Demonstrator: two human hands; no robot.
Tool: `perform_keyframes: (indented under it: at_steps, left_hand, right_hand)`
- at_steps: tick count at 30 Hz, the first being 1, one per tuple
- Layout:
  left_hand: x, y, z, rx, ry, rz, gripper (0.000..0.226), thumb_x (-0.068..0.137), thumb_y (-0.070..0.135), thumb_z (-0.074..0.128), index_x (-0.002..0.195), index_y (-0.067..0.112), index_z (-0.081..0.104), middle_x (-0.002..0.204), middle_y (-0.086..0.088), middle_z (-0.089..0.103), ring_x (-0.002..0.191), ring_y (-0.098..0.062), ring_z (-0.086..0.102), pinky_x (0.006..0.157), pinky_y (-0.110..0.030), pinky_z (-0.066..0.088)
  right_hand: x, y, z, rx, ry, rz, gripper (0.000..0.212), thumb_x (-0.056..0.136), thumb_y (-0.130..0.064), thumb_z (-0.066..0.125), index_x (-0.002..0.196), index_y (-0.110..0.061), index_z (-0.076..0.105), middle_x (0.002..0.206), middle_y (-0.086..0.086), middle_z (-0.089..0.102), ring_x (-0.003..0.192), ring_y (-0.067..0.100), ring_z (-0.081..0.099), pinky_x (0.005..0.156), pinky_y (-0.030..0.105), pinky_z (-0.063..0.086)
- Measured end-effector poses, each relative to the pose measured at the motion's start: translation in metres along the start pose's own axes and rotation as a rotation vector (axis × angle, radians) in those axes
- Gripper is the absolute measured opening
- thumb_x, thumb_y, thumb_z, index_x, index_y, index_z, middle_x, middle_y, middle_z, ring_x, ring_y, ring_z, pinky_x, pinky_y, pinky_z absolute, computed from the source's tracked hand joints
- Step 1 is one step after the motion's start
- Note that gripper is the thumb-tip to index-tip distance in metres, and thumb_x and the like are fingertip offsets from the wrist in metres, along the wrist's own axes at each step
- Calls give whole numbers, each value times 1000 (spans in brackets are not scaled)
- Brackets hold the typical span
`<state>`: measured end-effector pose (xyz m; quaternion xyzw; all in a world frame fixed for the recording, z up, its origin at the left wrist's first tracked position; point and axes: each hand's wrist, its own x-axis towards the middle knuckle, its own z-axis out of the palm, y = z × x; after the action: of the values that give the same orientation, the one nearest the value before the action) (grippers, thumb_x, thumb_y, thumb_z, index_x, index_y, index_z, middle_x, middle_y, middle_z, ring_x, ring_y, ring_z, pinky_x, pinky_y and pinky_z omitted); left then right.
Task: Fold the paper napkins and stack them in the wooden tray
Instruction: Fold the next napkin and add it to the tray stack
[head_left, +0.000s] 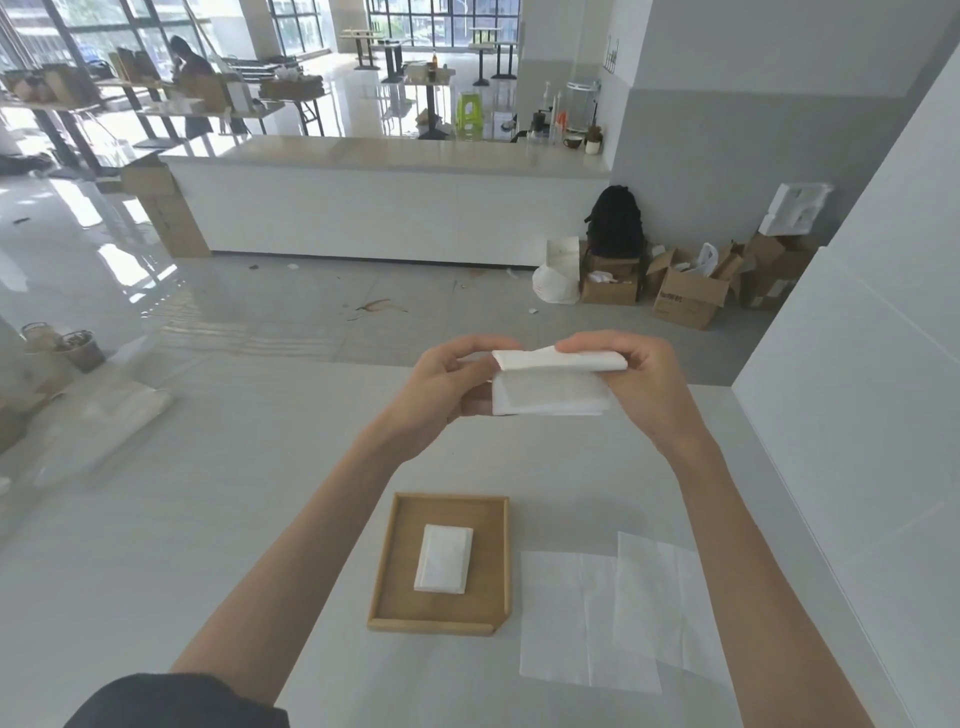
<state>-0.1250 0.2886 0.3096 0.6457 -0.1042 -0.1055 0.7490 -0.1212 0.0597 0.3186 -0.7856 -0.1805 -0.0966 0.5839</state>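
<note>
A white paper napkin (551, 392), partly folded, is held up in the air above the table between both hands. My left hand (441, 395) pinches its left edge with thumb and fingers. My right hand (641, 384) grips its right end, the top flap bent over. Below, a wooden tray (387, 582) lies on the white table and holds a small stack of folded napkins (444, 558). Two unfolded napkins (582, 618) lie flat and overlapping to the right of the tray.
A white wall panel (857, 415) borders the table on the right. The table's far edge runs just behind my hands. On the table's far left lie a crumpled plastic sheet (104, 421) and two small containers (78, 348).
</note>
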Motion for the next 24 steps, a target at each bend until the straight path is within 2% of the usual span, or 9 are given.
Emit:
perform_keyframes:
  at_steps: [5,9,12,14,15,17,20,22,24]
  left_hand:
    - [1,4,6,-232,-12,-131,32,105,17,46,125,-3,61,109,-20,72,93,-33,74,77,-35,62]
    - [-2,9,10,-301,-18,-217,50,105,41,43,124,-1,62,108,-24,73,91,-40,74,77,-36,63]
    - [-1,4,11,-169,7,-129,31,103,17,52,125,-3,60,112,-20,71,91,-30,74,78,-33,63]
    - [0,1,10,-149,48,-99,31,100,7,55,128,-5,57,116,-21,69,90,-30,74,77,-35,63]
    - [0,0,10,-139,70,-87,31,100,6,56,129,-5,56,114,-20,70,90,-29,74,76,-35,63]
    - [-2,0,10,-103,99,-67,28,100,6,57,126,-2,57,109,-17,71,91,-28,73,74,-36,62]
    - [-5,-1,10,-55,118,-39,25,100,7,57,124,1,57,105,-15,73,92,-29,73,73,-37,63]
    - [-8,-2,9,-36,123,-31,23,100,8,57,123,2,57,103,-14,73,91,-29,73,73,-37,63]
    - [-10,-2,9,-16,126,-28,21,100,8,57,121,3,57,100,-14,73,89,-27,73,73,-38,63]
  right_hand:
    - [0,9,2,-130,43,-124,52,86,14,54,95,-32,76,100,-10,71,95,8,63,73,16,49]
    - [-1,17,2,-335,56,-265,51,83,18,53,103,-20,79,105,0,66,96,6,56,74,5,41]
    - [1,22,0,-410,70,-348,48,80,19,54,105,-13,79,107,5,67,98,10,58,77,8,43]
    - [-1,22,2,-418,83,-361,47,82,18,53,106,-12,79,111,7,69,102,12,59,79,12,45]
    - [-3,21,4,-364,107,-323,47,84,18,50,105,-12,79,112,5,69,105,12,60,83,14,47]
    - [-7,20,8,-27,167,-116,44,91,11,44,104,-14,78,115,5,72,109,16,64,88,25,51]
    - [-12,16,16,479,146,291,30,106,-30,42,122,-23,66,124,6,69,109,18,66,84,33,56]
    - [-14,17,21,449,85,420,46,99,-54,48,129,-22,61,126,5,66,113,20,66,89,40,59]
    - [-14,19,27,391,72,436,42,96,-46,58,125,-15,64,120,6,67,112,21,66,91,42,60]
